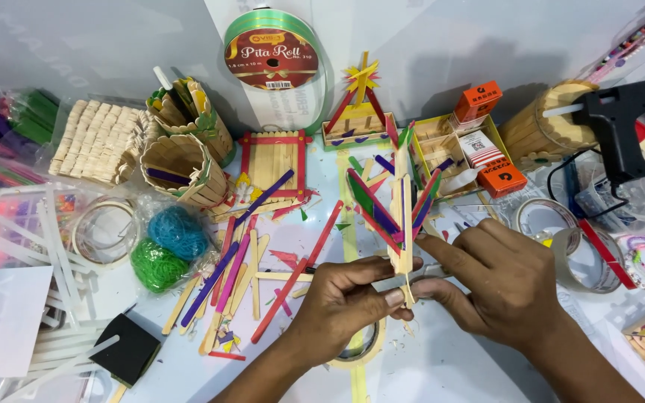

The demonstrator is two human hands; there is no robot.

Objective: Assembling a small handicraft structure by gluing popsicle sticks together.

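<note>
Nearest the lens: left hand (341, 298) and right hand (498, 287), both raised just over the white counter (442, 358). Left grip clenched on the lower stem of a fan of craft sticks (401, 213), thumb and fingertips pinching the plain wooden stick at its base. Right grip grasping the same stem from the other side, forefinger pressed against the wood. Fan held upright between the two hands, its red, green, purple and plain blades spreading upward and outward at the picture's centre.

Under the left wrist, a roll of tape (360, 347) flat on the counter. Left of the hands, loose coloured sticks (237, 272) scattered in a heap, among them long red and purple ones. Further left, blue and green yarn balls (167, 248) in clear wrap, and a black foam block (126, 349) near the lower edge.

Behind the fan, a red-framed stick panel (274, 160), a small stick house with a yellow star (357, 112), and a yellow box (442, 145) with orange cartons (487, 142) in and beside it. Beyond those, a green ribbon spool (276, 60) upright against the wall. Far left, stick-built cups (184, 149) beside a pile of wooden pegs (98, 142). Far right, a black glue gun (617, 123) resting on a wooden stick drum, with clear tape rolls (561, 231) below.
</note>
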